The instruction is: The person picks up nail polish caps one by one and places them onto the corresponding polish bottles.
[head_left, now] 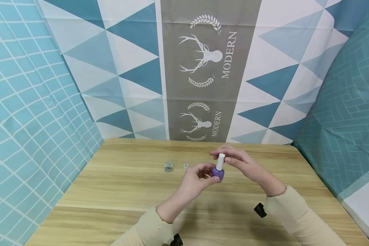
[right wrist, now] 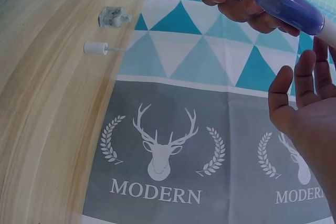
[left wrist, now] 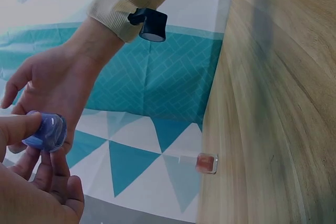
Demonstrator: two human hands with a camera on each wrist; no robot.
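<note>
My left hand (head_left: pixel 194 179) pinches a purple nail polish bottle (head_left: pixel 217 174) by its body between thumb and fingers, above the table. The bottle leans slightly, its long white cap (head_left: pixel 221 162) pointing up. My right hand (head_left: pixel 240 161) is at that cap, thumb on one side and fingers behind it. In the right wrist view, some of this right hand's fingers (right wrist: pixel 304 74) stand loosely bent below the bottle; its thumb lies outside that view. From the left wrist, the bottle's glassy base (left wrist: pixel 55 132) faces the camera and hides the cap.
A small clear-grey bottle (right wrist: pixel 111 17) lies on the wooden table (head_left: pixel 126 194), near a detached white cap with a thin brush (right wrist: pixel 95 48). Another small bottle, reddish (left wrist: pixel 206 163), shows in the left wrist view. Patterned cloth (head_left: pixel 135 68) hangs behind the table.
</note>
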